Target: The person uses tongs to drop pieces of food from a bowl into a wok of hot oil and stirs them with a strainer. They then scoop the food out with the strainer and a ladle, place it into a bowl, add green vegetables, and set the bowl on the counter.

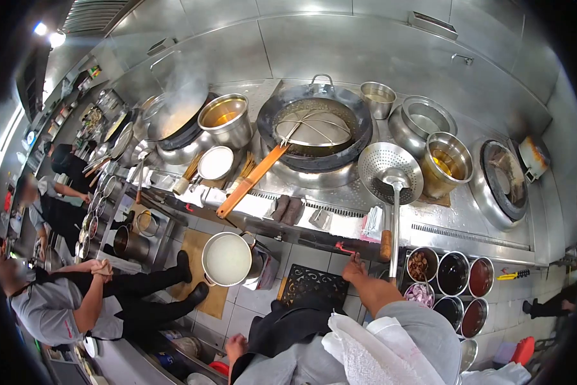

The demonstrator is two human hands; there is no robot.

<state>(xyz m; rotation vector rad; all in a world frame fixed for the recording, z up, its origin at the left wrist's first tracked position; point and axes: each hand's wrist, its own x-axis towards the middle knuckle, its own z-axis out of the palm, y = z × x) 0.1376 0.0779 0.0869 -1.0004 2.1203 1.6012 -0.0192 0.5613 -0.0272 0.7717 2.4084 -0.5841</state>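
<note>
My right hand (354, 267) reaches to the front of the stove, its fingers closed at a red valve lever (347, 249) under the counter edge. My left hand (236, 347) hangs low beside my dark apron, loosely curled, with nothing visible in it. Ahead, a large wok (269, 102) holds oily liquid. A mesh strainer (315, 128) rests over it, its wooden handle (253, 179) pointing toward the front left. Right of the wok lie a perforated skimmer (373, 168) and a metal ladle (396, 192), their handles jutting over the counter edge.
Oil pots (214, 128) (437, 183) flank the wok. A steaming wok (185, 119) stands to the left. Sauce containers (453, 273) line my right. A large pot of pale liquid (227, 259) is at lower left, near a co-worker (63, 308) with clasped hands. A floor mat (311, 285) lies below.
</note>
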